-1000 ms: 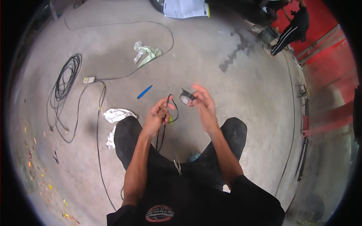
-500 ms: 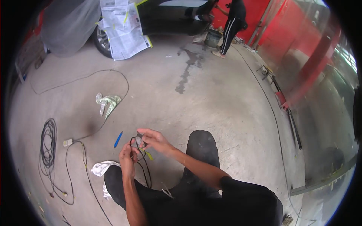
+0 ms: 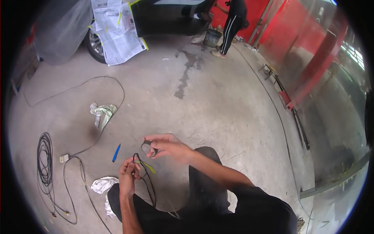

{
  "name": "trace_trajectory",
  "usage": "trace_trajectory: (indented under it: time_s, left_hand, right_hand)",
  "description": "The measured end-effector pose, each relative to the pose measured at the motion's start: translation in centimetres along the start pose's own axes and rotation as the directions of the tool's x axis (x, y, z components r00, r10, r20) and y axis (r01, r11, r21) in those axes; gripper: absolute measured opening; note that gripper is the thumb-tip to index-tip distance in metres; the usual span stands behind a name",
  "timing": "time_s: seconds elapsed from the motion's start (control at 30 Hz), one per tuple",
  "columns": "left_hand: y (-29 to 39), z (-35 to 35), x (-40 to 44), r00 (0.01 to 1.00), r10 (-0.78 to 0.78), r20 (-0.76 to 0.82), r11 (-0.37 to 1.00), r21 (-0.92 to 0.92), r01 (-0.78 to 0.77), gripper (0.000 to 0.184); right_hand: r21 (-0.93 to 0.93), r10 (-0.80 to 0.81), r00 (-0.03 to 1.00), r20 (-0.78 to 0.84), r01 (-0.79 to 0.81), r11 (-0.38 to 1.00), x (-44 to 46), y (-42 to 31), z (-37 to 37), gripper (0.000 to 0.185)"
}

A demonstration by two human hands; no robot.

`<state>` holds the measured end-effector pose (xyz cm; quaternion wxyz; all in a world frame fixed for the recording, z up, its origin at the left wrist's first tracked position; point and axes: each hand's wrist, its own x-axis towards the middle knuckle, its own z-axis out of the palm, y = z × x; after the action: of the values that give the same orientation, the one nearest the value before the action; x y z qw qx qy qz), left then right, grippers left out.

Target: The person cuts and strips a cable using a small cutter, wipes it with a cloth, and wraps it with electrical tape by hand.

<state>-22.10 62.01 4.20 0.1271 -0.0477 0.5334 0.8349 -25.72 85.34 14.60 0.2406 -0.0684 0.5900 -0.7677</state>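
Note:
Pinched in the fingers of my left hand (image 3: 127,175) is a black cable (image 3: 151,191), which loops up above the fingertips and runs down between my knees. My right hand (image 3: 171,148) is up and to the right of it, closed around what looks like a roll of dark tape (image 3: 154,150). A yellow-green strip (image 3: 147,167) shows beside the cable loop. On the floor just beyond my left hand lies a slim blue pen-like tool (image 3: 116,153). The cable's end is hidden in my left fingers.
To the left lie a coiled black cable (image 3: 45,163), a white socket block (image 3: 64,158) and crumpled cloths (image 3: 103,111). A dark car (image 3: 167,19) partly masked with paper (image 3: 117,37) stands ahead. A person (image 3: 233,23) stands near a bucket (image 3: 212,38).
My right hand has moved away from the left with the tape roll, widening the gap. My left hand has sunk slightly, still on the cable. The whole view has shifted a little.

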Motion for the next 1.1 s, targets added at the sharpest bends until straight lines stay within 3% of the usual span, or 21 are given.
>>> trace_trajectory:
  time_s: [0.13,0.2,0.33,0.4,0.47,0.57,0.67,0.73,0.87,0.93,1.0,1.1]
  left_hand:
    - [1.9,-0.2,1.6,0.987,-0.096,0.131,0.983,0.168,0.073,0.022]
    - [2.1,-0.4,3.1,0.975,-0.136,0.177,0.957,0.277,0.083,0.022]
    - [3.1,0.8,5.1,0.96,-0.164,0.228,0.882,0.47,0.039,0.028]
    - [3.1,0.5,5.8,0.931,-0.217,0.293,0.871,0.488,0.05,0.033]
    - [3.1,0.2,5.7,0.879,-0.327,0.346,0.914,0.351,0.201,0.037]
    - [3.3,1.2,5.0,0.86,-0.304,0.409,0.899,0.421,0.118,0.038]
    - [2.2,1.3,4.8,0.881,-0.305,0.361,0.879,0.462,0.115,0.035]
    - [1.6,2.0,4.6,0.904,-0.283,0.32,0.88,0.461,0.113,0.028]
    - [-0.1,2.5,4.3,0.935,-0.143,0.326,0.84,0.54,-0.059,0.021]
    - [-0.1,2.9,4.1,0.938,-0.133,0.319,0.837,0.544,-0.066,0.02]
    - [0.4,3.9,4.0,0.951,-0.164,0.263,0.831,0.556,-0.01,0.015]
    - [1.6,4.9,4.0,0.958,-0.206,0.2,0.793,0.607,0.044,0.018]
  right_hand:
    - [-0.155,-0.106,0.994,0.024,0.108,0.982,0.2,-2.7,-4.1,0.032]
    - [-0.18,-0.121,0.991,-0.057,0.109,0.978,0.8,-2.5,-5.7,0.028]
    - [-0.095,-0.121,0.981,-0.15,0.108,0.99,1.9,0.6,-7.8,0.018]
    - [-0.162,-0.159,0.975,-0.154,0.133,0.978,2.3,2.9,-8.2,0.015]
    - [-0.194,-0.132,0.985,-0.111,0.109,0.975,2.1,4.3,-8.3,0.013]
    - [-0.206,-0.078,0.994,-0.082,0.06,0.977,1.2,5.1,-8.9,0.011]
    - [-0.256,-0.115,0.993,0.015,0.115,0.96,0.8,5.9,-9.4,0.01]
    - [-0.168,-0.164,0.98,0.114,0.181,0.969,0.8,6.3,-9.3,0.01]
    - [-0.033,-0.302,0.93,0.207,0.316,0.948,1.5,7.4,-9.0,0.011]
    - [0.112,-0.274,0.935,0.226,0.254,0.961,1.7,7.9,-9.2,0.012]
    - [0.142,-0.238,0.938,0.25,0.207,0.968,2.0,8.4,-9.2,0.012]
    - [0.058,-0.164,0.943,0.289,0.153,0.986,2.4,9.3,-8.7,0.01]
